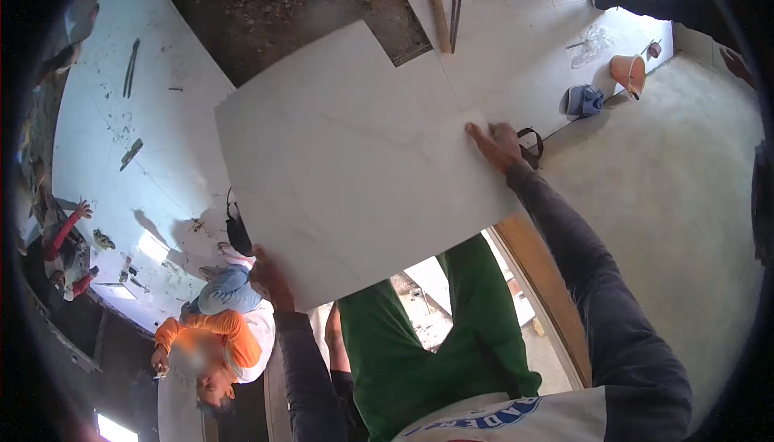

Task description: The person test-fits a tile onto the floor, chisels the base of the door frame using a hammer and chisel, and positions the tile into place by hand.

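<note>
A large white marbled tile (347, 160) spans the middle of the view above my green-trousered legs. My left hand (270, 273) grips its lower left edge, with a black item (239, 228) showing just beyond. My right hand (496, 148) is closed on the right edge, beside a black strap (532, 142). Behind the tile are a tiled floor (492, 55) and a dark rubble patch (266, 6).
A person in orange (226, 337) crouches at lower left; another in red (60, 248) is at far left. A person's legs (645, 6) show upper right. A hammer (439, 14), orange bucket (625, 75), blue-grey object (584, 101) and wooden frame (540, 289) surround me.
</note>
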